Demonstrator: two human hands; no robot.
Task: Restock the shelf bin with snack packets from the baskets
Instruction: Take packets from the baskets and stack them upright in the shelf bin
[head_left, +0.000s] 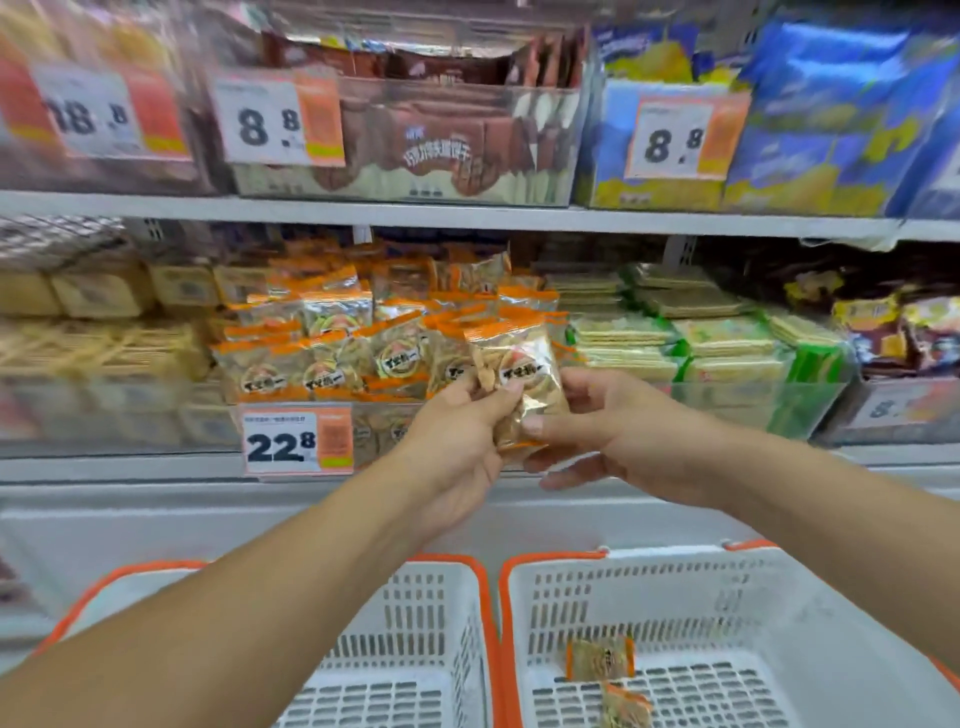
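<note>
Holding one snack packet (519, 384) in left hand (457, 441) and right hand (613, 436) before heaped shelf bin (291, 410); nearing done, two packets (602, 660) left in right basket (779, 597).

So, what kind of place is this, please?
Most likely a supermarket snack aisle: price tags on the shelf edges, bins of packets, and white shopping baskets below.
</note>
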